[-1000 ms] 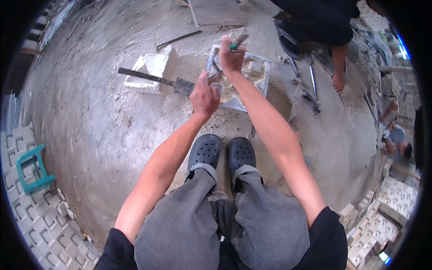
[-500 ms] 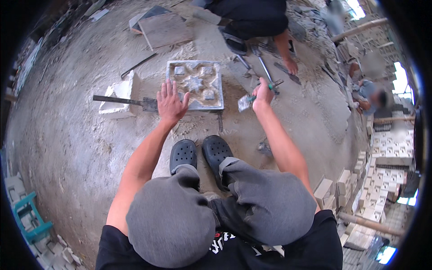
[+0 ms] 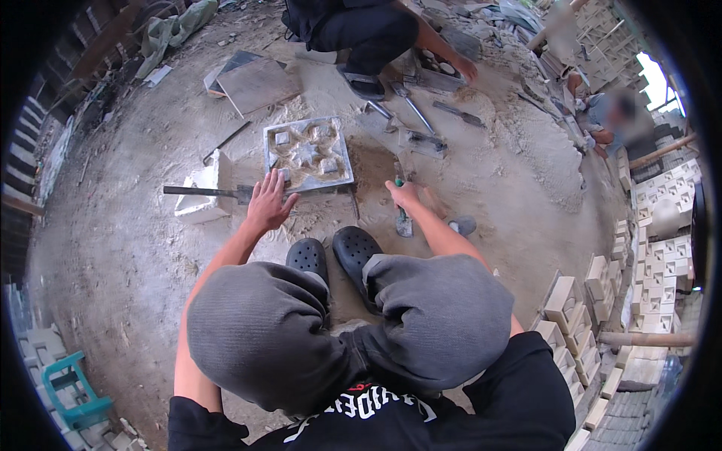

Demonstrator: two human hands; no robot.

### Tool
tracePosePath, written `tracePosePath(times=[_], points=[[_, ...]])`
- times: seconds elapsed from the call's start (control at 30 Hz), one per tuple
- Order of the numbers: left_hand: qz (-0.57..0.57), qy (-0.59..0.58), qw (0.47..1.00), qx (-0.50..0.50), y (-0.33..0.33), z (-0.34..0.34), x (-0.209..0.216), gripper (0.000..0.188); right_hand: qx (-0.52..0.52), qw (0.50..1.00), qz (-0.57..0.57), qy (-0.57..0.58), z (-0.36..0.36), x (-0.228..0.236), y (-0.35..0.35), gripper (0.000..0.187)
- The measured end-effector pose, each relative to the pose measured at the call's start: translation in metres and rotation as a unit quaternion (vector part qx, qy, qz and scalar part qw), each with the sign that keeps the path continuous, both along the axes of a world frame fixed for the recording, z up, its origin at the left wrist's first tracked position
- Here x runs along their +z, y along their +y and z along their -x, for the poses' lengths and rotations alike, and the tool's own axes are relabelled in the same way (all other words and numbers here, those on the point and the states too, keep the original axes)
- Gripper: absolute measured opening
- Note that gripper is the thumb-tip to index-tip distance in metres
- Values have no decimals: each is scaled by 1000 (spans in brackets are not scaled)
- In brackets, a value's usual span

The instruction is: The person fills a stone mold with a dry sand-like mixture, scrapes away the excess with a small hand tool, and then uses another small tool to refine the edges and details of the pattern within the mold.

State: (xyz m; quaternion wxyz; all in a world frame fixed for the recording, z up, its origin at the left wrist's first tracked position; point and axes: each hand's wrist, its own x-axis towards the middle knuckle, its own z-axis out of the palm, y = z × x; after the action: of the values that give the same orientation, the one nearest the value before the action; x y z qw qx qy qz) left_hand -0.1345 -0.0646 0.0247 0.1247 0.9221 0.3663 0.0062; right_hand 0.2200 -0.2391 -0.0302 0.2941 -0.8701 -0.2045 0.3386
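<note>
My left hand point(image 3: 268, 203) is spread, fingers apart, at the near left corner of a square mould point(image 3: 347, 154). The mould has a metal rim and a raised star with square blocks, dusted with pale material. My right hand point(image 3: 407, 196), partly blurred, is closed around a brush point(image 3: 404, 225) with green on its handle and a grey head pointing toward me. It is over the ground right of the mould. A long dark bar-like tool point(image 3: 199, 191) with a flat end lies across a whitish angular block point(image 3: 203, 213), its flat end beside my left hand.
A co-worker's dark-trousered leg point(image 3: 368, 37) and bare hand point(image 3: 466, 70) are beyond the mould. Metal tools point(image 3: 411, 105) lie nearby. Flat boards point(image 3: 259, 86) lie at far left. A rounded grey lump point(image 3: 462, 225) is by my right forearm; pale blocks point(image 3: 565, 304) are stacked at right.
My right hand has come lower and left with the brush, whose head now points toward me. My left hand has slid toward the mould's near left corner. The co-worker's hand has shifted away from the tools.
</note>
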Motion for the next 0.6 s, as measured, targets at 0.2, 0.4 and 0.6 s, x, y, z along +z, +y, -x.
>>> tracePosePath(times=[0.2,0.4,0.6], points=[[7,33,999,15,2,21,32,81,83,986,-3,-141,-8,-54,6,38],[-1,1,1000,13,20,2,67,81,123,969,-216,-14,-18,-13,11,60],[-4,-67,997,-46,23,-28,104,83,306,867,-322,-226,32,168,3,117]])
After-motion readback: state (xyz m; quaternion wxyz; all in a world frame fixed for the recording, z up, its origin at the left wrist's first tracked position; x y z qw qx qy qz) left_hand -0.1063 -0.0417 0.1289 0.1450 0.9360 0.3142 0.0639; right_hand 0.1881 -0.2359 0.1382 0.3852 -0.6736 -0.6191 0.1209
